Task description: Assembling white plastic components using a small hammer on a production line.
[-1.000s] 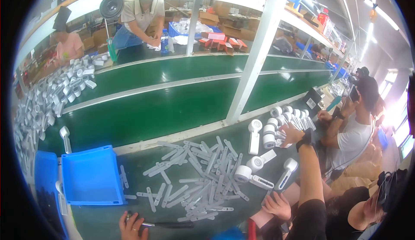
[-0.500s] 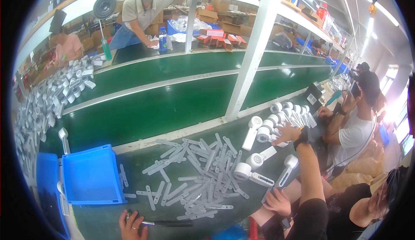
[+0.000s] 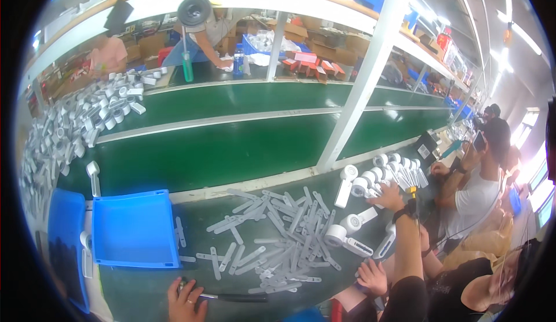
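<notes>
The left hand (image 3: pixel 186 303), a ring on one finger, sits at the lower edge of the view with its fingers curled over the near end of a thin dark tool (image 3: pixel 234 296), which lies flat on the green bench and runs out to the right of the hand. Just above and to the right of that hand spreads a loose heap of grey plastic strips (image 3: pixel 278 238), lying crosswise over one another. To the hand's upper left stands a blue bin (image 3: pixel 134 229), with a second blue bin (image 3: pixel 66 246) further left. The right hand (image 3: pixel 372 277) lies low on the right side, fingers pointing up and to the left, near the edge of the strip heap; whether it grips anything or lies loose cannot be told. Just above it are two white handheld fans (image 3: pixel 347 235) lying on their sides, and further up a cluster of the same white fans (image 3: pixel 379 177) standing close together. A co-worker's hand (image 3: pixel 387 197), with a watch on the wrist and a dark sleeve lower down, reaches into that cluster from just beside the right hand. Beyond the bench run two green conveyor belts (image 3: pixel 231 148), and a large pile of white fans (image 3: pixel 75 131) fills the far left.
</notes>
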Demonstrator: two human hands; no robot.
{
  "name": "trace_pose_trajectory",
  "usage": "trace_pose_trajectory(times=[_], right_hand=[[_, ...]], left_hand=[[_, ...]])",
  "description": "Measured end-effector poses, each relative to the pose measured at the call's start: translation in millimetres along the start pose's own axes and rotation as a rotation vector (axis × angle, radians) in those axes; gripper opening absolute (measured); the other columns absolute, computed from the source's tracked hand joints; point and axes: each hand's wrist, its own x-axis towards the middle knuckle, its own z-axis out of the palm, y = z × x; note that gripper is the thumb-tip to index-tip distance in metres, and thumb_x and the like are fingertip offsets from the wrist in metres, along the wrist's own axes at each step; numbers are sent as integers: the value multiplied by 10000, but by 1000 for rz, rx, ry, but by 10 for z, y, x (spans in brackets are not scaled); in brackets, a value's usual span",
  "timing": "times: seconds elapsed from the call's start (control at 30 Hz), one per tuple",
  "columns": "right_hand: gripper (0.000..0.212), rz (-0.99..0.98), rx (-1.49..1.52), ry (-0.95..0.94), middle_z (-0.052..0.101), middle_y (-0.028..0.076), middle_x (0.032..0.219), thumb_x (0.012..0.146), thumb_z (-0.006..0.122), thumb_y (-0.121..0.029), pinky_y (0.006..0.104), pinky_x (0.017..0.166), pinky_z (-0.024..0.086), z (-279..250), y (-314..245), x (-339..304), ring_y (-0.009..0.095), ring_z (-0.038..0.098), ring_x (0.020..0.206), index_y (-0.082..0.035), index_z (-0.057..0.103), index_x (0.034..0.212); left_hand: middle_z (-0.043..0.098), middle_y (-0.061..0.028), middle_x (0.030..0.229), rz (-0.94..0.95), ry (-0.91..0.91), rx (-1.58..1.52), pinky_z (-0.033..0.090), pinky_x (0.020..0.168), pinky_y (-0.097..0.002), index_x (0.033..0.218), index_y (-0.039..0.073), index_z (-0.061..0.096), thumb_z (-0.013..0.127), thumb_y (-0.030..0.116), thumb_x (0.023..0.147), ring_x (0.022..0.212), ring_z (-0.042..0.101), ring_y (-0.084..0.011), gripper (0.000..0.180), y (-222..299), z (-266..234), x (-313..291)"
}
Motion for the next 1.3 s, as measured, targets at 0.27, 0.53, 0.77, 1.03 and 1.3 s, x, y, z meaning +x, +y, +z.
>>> trace_pose_trajectory(times=[0.27, 0.53, 0.77, 1.03, 1.3], right_hand=[[917, -50, 57, 227, 647, 263, 1433, 854, 734, -706, 586, 1154, 398, -118, 311, -198, 521, 567, 1312, -63, 591, 1493], [828, -220, 330, 443, 451, 359, 1487, 728, 890, -335, 573, 1154, 423, -1422, -1331, -1055, 551, 435, 1399, -135, 603, 1478], [661, -715, 773, 187, 452, 253, 1452, 702, 892, -212, 485, 1056, 523, -2087, -4278, -2264, 414, 580, 1264, -93, 683, 1318], [755, -616, 507, 26, 426, 256, 1499, 699, 873, -592, 683, 1074, 377, -1194, -7081, -3089, 481, 411, 1397, -223, 712, 1338], [749, -611, 546, 21, 304, 305, 1598, 759, 884, -547, 727, 1104, 312, -724, -7594, -3547, 495, 267, 1490, -157, 698, 1371]], left_hand=[[598, -178, 1482, 22, 14, -52, 430, 1131, -614, 1380, 92, 654, 706, 140, 1008, 1401, 487, -501, 379, -69, 32, 34], [627, -143, 1424, 16, 44, 25, 409, 1158, -588, 1282, 109, 719, 770, 266, 893, 1421, 465, -467, 423, -175, 105, -93], [623, -137, 1451, 13, 85, 39, 421, 1182, -556, 1291, 89, 710, 700, 294, 980, 1428, 484, -410, 373, -214, 199, -98], [611, -147, 1436, 29, 186, -50, 411, 1191, -561, 1289, 76, 693, 695, 308, 981, 1452, 471, -398, 385, -291, 291, -200], [525, -211, 1596, -51, 5, -523, 295, 1273, -588, 1504, 48, 578, 599, 293, 991, 1549, 365, -438, 569, -415, 426, -262]])
